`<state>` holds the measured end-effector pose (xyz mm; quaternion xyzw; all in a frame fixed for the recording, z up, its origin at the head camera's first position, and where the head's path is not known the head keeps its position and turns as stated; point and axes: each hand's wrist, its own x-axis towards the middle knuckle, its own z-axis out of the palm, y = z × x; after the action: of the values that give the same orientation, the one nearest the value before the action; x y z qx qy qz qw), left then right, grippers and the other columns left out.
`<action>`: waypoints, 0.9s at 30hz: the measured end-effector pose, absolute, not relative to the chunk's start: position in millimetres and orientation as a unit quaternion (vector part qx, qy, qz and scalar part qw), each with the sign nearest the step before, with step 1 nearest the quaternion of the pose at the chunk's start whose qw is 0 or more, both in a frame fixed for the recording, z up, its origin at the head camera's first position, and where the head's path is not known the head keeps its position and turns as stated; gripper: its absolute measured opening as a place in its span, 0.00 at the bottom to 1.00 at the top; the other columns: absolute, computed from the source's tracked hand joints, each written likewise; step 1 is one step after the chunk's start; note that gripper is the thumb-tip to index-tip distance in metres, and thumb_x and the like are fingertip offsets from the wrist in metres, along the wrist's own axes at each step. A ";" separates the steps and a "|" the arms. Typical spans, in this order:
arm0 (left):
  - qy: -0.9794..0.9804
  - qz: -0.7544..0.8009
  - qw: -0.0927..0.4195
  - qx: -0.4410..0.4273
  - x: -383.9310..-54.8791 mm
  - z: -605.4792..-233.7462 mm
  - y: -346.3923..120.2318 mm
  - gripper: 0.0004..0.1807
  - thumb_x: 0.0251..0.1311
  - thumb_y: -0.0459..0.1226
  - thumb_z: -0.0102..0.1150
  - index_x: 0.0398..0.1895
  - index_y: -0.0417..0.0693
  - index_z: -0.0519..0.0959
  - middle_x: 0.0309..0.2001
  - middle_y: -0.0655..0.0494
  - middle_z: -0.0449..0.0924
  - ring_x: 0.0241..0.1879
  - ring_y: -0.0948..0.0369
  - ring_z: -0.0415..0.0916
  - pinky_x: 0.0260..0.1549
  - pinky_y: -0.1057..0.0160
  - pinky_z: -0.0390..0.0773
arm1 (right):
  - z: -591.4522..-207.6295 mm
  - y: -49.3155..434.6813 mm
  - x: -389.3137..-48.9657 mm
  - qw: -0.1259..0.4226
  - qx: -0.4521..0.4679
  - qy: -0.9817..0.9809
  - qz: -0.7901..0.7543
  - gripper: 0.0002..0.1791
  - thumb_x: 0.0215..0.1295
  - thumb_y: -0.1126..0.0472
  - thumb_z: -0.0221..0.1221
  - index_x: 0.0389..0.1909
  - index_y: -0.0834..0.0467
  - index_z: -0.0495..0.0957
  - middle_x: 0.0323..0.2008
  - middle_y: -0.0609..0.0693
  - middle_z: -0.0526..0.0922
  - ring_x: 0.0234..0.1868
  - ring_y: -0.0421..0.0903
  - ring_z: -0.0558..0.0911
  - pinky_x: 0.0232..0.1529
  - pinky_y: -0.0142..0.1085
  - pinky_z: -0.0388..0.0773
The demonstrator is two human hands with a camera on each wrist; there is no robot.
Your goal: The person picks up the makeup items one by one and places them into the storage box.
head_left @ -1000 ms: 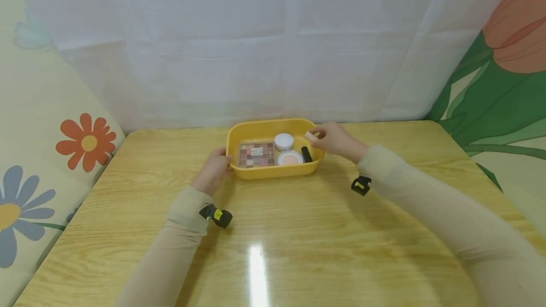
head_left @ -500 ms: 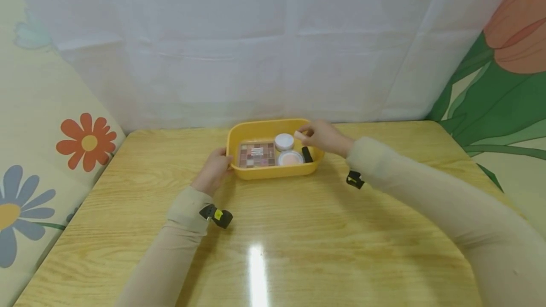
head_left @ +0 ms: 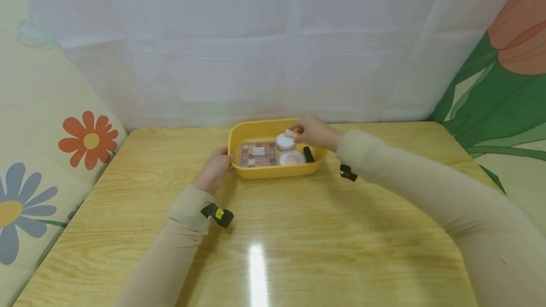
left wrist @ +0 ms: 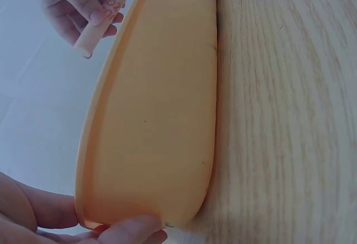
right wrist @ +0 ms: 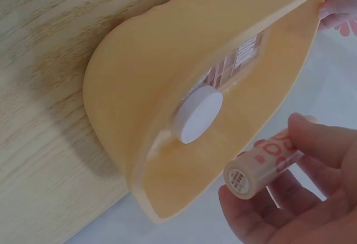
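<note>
My left hand [head_left: 215, 167] grips the left end of a yellow plastic basket [head_left: 277, 172], its thumb and fingers over the rim in the left wrist view. My right hand [head_left: 313, 133] pinches a pale peach lipstick tube [right wrist: 262, 163] with red print and a round label on its end. The tube is held above the basket, overlapping a white round jar [head_left: 284, 143] in the head view. Inside the basket lie an eyeshadow palette [head_left: 258, 155] at the left, a clear-lidded compact [head_left: 292, 158] in front of the jar, and a black tube [head_left: 308, 154] at the right.
The basket stands near the back of a wooden table [head_left: 273, 231], close to a white cloth [head_left: 256, 60] hanging behind. Walls painted with flowers [head_left: 88, 140] rise on both sides.
My right hand has moved left over the basket with the lipstick tube, from its right end to above the white jar. My left hand keeps its grip on the basket.
</note>
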<state>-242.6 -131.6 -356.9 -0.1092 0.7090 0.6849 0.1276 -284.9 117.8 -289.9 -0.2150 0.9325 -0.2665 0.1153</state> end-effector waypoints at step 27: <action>0.713 0.677 0.139 -0.119 -243.6 -356.7 -131.1 0.28 0.73 0.27 0.31 0.74 0.32 0.47 0.74 0.39 0.50 0.70 0.49 0.54 0.67 0.52 0.62 | -285.2 93.1 -305.7 0.129 -0.258 0.934 -0.213 0.17 0.61 0.70 0.62 0.52 0.69 0.78 0.48 0.63 0.80 0.49 0.56 0.78 0.51 0.44 0.78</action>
<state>-243.6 -131.1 -356.7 -0.1192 0.7128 0.6771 0.1390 -305.7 93.1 -285.2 -0.2581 0.9335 -0.2126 0.1291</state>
